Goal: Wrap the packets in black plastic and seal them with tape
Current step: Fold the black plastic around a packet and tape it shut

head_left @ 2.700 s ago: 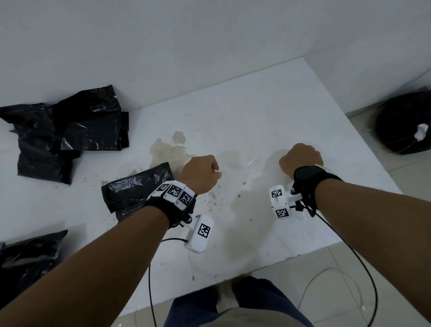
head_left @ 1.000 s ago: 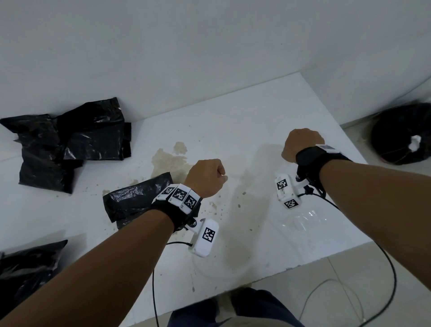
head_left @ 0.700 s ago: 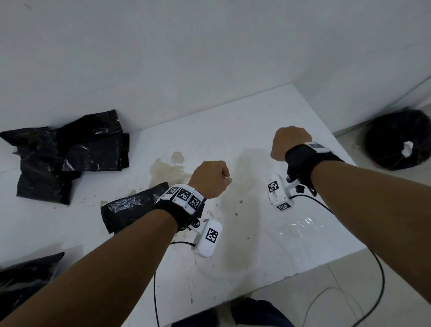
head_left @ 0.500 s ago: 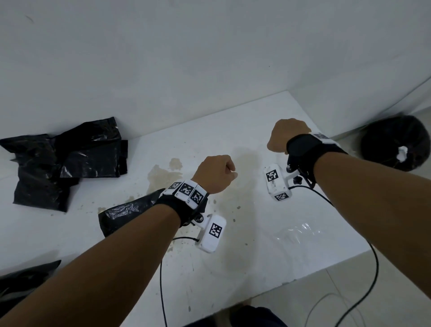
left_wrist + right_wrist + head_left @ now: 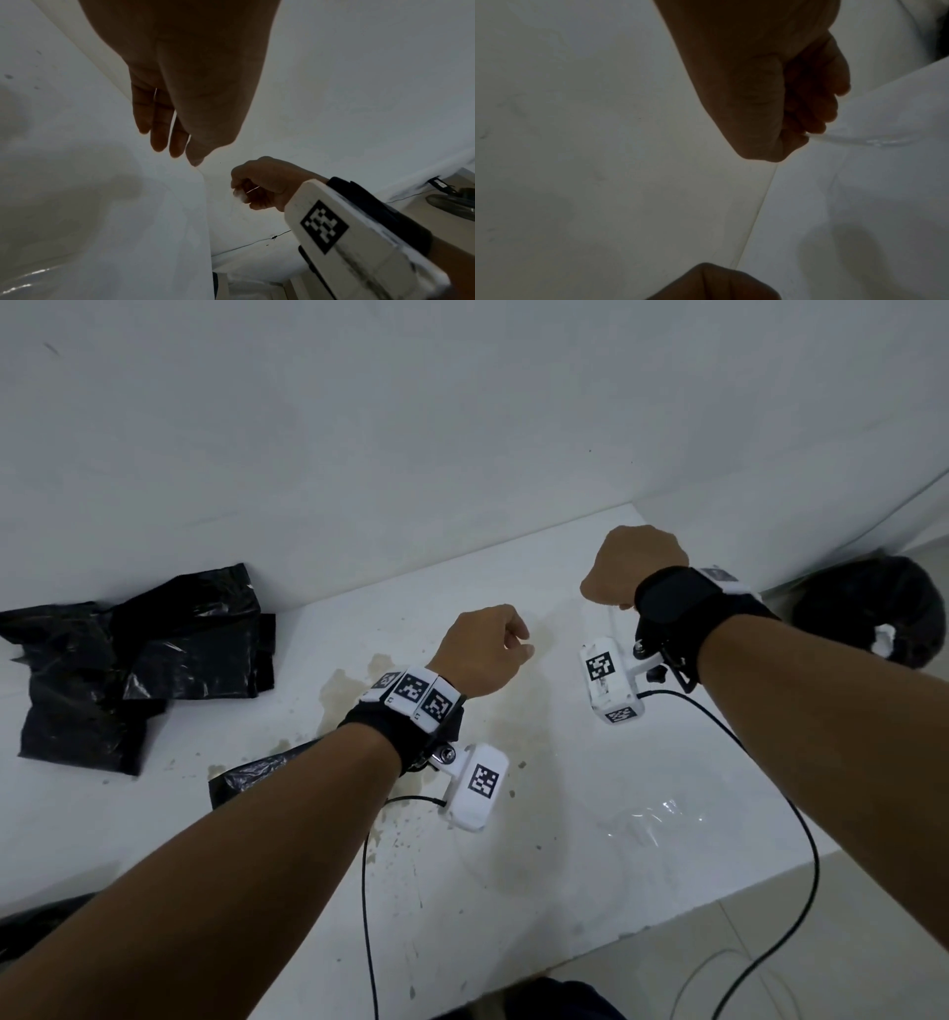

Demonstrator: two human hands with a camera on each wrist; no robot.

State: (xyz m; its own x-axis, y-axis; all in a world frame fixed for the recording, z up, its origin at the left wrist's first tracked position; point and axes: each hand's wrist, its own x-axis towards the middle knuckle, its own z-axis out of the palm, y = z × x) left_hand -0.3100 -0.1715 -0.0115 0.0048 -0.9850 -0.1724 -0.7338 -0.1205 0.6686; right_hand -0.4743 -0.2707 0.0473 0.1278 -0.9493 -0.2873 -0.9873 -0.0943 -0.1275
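Clear tape (image 5: 662,814) stretches between our raised hands above the desk (image 5: 590,891).
Right hand (image 5: 634,570) fingers clamp it; left hand (image 5: 480,652) fingers pinch it too. Black wrapped packets (image 5: 138,654) lie far left.

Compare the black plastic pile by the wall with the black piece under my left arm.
The pile is larger, several crumpled layers; the piece is smaller. The pile sits against the wall in full view; the piece lies nearer, partly hidden by the left arm. Both are glossy black plastic on the table.
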